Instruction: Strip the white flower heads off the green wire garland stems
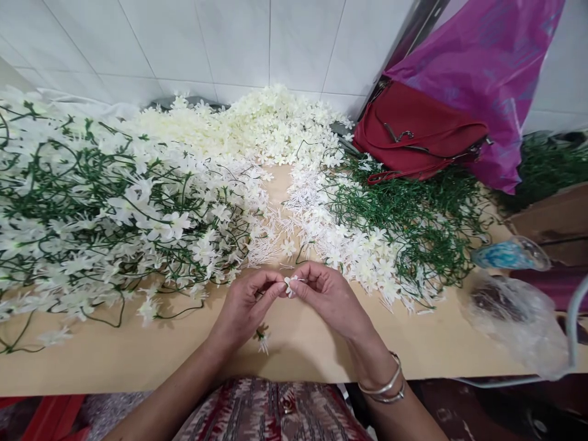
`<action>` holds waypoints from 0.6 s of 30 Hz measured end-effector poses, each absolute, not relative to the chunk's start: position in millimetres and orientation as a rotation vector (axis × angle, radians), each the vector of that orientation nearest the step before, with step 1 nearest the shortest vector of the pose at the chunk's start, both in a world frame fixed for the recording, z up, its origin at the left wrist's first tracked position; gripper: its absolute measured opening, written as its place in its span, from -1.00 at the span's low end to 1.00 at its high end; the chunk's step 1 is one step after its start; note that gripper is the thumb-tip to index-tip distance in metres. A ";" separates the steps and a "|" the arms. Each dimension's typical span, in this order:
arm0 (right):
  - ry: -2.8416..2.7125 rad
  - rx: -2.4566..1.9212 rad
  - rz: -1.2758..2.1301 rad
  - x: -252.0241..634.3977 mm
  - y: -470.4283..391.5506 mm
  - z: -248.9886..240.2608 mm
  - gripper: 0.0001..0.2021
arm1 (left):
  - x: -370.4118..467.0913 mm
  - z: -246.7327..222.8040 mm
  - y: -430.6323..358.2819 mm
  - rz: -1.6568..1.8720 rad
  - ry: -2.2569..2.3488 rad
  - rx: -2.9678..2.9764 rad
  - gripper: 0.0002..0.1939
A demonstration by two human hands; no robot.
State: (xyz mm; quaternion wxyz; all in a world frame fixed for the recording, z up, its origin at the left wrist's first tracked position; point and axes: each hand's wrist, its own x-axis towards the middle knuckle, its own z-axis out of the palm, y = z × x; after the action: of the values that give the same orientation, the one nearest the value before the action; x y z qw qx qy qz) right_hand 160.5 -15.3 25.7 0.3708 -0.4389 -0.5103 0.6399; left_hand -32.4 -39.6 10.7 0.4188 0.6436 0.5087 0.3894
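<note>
Both hands meet over the front middle of the table. A small white flower [290, 285] is pinched between them. My left hand [250, 301] holds its left side between thumb and forefinger. My right hand [324, 297], with bangles on the wrist, grips its right side the same way. Just beyond the fingers lie loose white flowers and thin white stamens [269, 236]. Below my left hand a small white piece with a green part [263, 340] is seen near the table edge; what bears it is unclear.
Assembled white flowers on green stems [138, 208] are heaped left. Cream blossoms [275, 125] lie behind, green stems [408, 208] to the right. A red bag [418, 128], a purple plastic bag [487, 79] and a clear plastic bag [519, 318] are on the right side.
</note>
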 end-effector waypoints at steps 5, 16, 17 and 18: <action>-1.307 -1.159 1.603 158.4 -16.2 21.2 -0.80 | -31.2 10.0 -38.6 1.008 1.325 1.649 -0.80; -1.224 -1.073 1.643 162.0 -9.6 18.2 -0.78 | -28.2 -5.8 -44.2 1.074 1.267 1.451 -0.81; -1.238 -1.082 1.644 163.1 -9.2 18.4 -0.79 | -27.9 -6.3 -44.7 1.082 1.274 1.442 -0.81; -1.251 -1.088 1.647 163.9 -9.0 18.7 -0.80 | -27.6 -6.3 -45.0 1.084 1.284 1.444 -0.82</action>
State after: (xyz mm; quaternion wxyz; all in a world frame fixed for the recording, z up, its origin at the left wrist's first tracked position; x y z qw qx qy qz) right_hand 163.9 -9.0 18.7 0.3916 -0.4284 -0.4926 0.6484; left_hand -27.6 -45.0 -6.3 0.4466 0.5829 0.5186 0.4379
